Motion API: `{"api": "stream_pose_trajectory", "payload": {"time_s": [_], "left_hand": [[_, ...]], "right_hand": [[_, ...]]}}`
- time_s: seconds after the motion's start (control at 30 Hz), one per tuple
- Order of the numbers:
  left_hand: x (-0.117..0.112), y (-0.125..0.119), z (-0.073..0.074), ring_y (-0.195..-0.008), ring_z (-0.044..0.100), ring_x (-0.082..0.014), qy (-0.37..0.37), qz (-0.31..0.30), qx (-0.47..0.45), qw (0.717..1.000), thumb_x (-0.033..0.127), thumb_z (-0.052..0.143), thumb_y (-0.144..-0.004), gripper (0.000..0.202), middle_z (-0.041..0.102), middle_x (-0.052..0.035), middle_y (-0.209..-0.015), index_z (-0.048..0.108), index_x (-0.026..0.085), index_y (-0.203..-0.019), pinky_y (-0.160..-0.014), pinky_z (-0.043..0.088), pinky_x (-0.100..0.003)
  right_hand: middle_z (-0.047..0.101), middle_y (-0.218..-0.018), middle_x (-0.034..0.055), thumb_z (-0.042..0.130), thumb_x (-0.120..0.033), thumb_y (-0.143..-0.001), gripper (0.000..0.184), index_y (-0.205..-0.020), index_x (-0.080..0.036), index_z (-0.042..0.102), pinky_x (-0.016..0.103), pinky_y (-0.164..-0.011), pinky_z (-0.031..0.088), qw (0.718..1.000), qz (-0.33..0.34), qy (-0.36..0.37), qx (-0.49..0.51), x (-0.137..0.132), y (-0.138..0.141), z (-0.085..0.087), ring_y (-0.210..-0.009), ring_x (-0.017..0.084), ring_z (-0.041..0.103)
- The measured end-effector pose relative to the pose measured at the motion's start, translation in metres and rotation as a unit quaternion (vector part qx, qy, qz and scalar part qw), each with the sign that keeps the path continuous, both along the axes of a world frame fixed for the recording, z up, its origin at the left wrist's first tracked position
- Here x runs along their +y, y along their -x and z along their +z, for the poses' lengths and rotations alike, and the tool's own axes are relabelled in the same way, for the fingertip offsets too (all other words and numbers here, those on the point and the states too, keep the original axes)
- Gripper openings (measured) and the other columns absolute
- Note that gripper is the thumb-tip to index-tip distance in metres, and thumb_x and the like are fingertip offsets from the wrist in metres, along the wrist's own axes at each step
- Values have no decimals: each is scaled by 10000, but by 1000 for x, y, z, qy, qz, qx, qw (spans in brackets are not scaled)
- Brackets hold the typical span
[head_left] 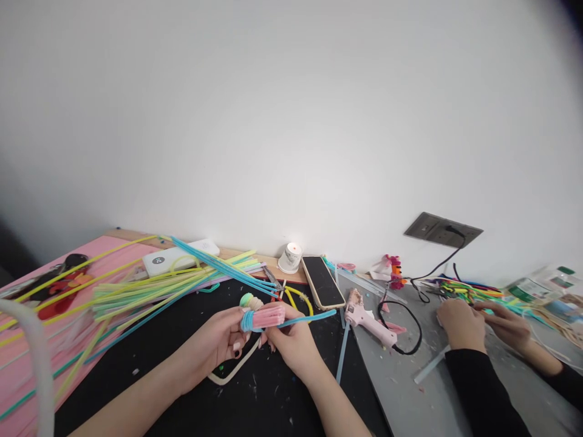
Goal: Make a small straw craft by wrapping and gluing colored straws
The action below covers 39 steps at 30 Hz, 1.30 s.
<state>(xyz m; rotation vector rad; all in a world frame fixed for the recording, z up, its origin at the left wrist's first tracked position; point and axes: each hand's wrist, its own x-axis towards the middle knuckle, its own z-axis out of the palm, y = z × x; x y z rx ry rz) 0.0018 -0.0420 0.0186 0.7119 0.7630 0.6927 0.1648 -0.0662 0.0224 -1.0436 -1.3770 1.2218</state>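
Observation:
In the middle of the head view, my left hand has its fingers closed round one end of a pink pipe cleaner bundle. A light blue pipe cleaner is coiled about that end, and its free tail sticks out to the right. My right hand pinches the bundle from below, near the blue tail; its fingertips are partly hidden. Just behind the bundle sits a small green and cream fuzzy piece. A beige pipe cleaner loop shows under my hands, over the black mat.
Loose pipe cleaners spread across the left, by a white power bank. Scissors, a paper cup, a phone and a corded pink glue gun lie beyond my hands. A co-worker's hands work at the right.

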Motion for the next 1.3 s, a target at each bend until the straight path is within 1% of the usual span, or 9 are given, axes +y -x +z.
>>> {"api": "stream_pose_trajectory", "payload": {"time_s": [0.13, 0.23, 0.33, 0.43, 0.57, 0.73, 0.87, 1.1, 1.3], "left_hand": [[1, -6, -5, -437, 398, -61, 2, 18, 34, 999, 446, 637, -733, 289, 577, 27, -566, 531, 189, -814, -451, 275, -167], [2, -10, -9, -388, 375, -64, 7, 21, 65, 998, 457, 637, -692, 315, 577, 27, -507, 526, 195, -827, -423, 217, -169], [2, -11, -11, -364, 338, -56, -9, 16, 62, 998, 449, 615, -706, 285, 547, 43, -482, 530, 195, -803, -411, 196, -172], [0, -9, -8, -370, 300, -46, -19, 10, 55, 998, 433, 607, -727, 260, 497, 63, -485, 526, 185, -733, -413, 219, -176], [-2, -8, -4, -386, 310, -45, -27, 14, 56, 998, 443, 602, -746, 270, 493, 66, -500, 542, 180, -751, -425, 249, -170], [2, -10, -15, -389, 395, -73, -43, 15, 72, 996, 482, 604, -743, 306, 531, 49, -483, 535, 189, -804, -407, 248, -172], [4, -10, -22, -395, 438, -89, -69, 9, 77, 995, 550, 608, -730, 374, 558, 31, -491, 532, 187, -777, -399, 284, -182], [2, -7, -16, -399, 495, -106, -109, 16, 75, 991, 619, 601, -720, 474, 600, 26, -533, 549, 191, -918, -437, 372, -208], [-1, -6, -13, -420, 495, -111, -184, 28, 108, 976, 541, 585, -772, 369, 584, 33, -540, 539, 199, -901, -435, 395, -210]], "right_hand": [[566, -540, -47, 546, -138, -763, 147, -886, -150, 626, 167, -397, 335, 1000, 3, 18, -3, 0, 2, -6, -404, 63, 435], [565, -538, -52, 553, -160, -768, 171, -929, -153, 609, 165, -384, 321, 999, 20, 34, 6, 0, 3, -10, -391, 61, 430], [551, -516, -65, 562, -154, -749, 206, -952, -161, 599, 164, -378, 318, 998, 33, 46, 10, 1, 4, -9, -382, 63, 432], [547, -503, -65, 553, -152, -743, 195, -932, -156, 603, 166, -378, 320, 998, 36, 49, 10, 1, 4, -4, -375, 60, 423], [562, -526, -57, 535, -130, -736, 216, -939, -154, 603, 173, -393, 343, 998, 28, 46, 20, 1, 3, -4, -405, 73, 472], [558, -520, -59, 525, -138, -746, 157, -883, -162, 598, 172, -391, 337, 999, 12, 34, 18, 2, 3, -9, -397, 70, 456], [549, -506, -61, 511, -123, -716, 143, -829, -162, 589, 167, -381, 336, 999, 13, 44, 12, 2, 3, -9, -386, 67, 447], [559, -487, -65, 509, -133, -702, 152, -829, -159, 590, 161, -362, 321, 998, -6, 58, 13, 5, 1, -13, -354, 57, 406], [548, -479, -65, 554, -175, -712, 95, -801, -158, 585, 159, -365, 315, 997, -21, 70, 20, 5, 0, -10, -364, 58, 409]]}}
